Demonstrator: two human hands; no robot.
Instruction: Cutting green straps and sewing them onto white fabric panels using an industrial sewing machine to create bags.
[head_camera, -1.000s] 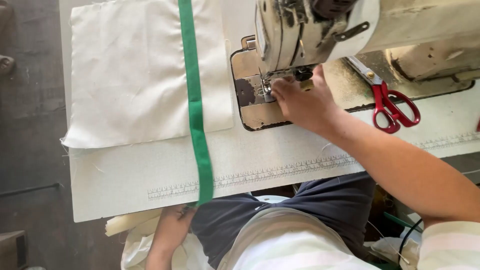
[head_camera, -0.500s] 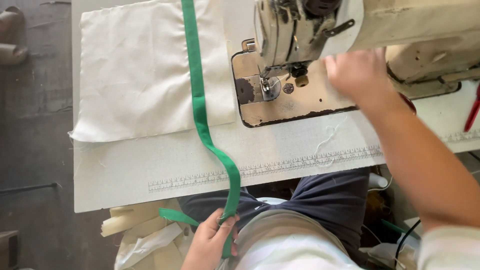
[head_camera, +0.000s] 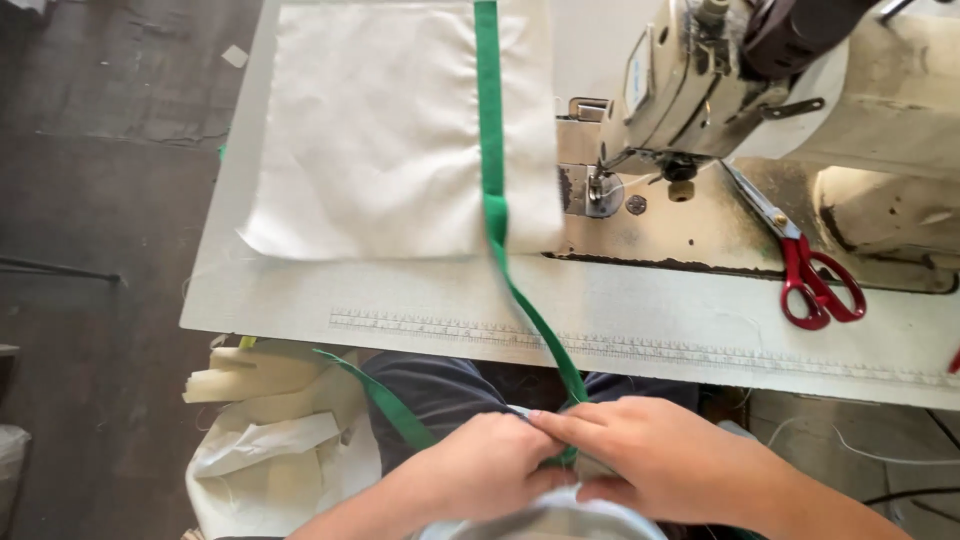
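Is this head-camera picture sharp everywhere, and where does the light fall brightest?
Head view: brightest on the sewing machine at the upper right, nearly washed out; the white cloth and green strap look sharp; the left hand and right hand at the bottom edge are slightly soft; the floor at left is dim.

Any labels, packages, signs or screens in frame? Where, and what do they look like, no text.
Label plate: on the left face of the sewing machine head, small upright rectangle, pale blue; print too small to tell.
Printed ruler strip: along the table's front edge, long thin band of dark marks on white.
No packages, signs or screens in view.
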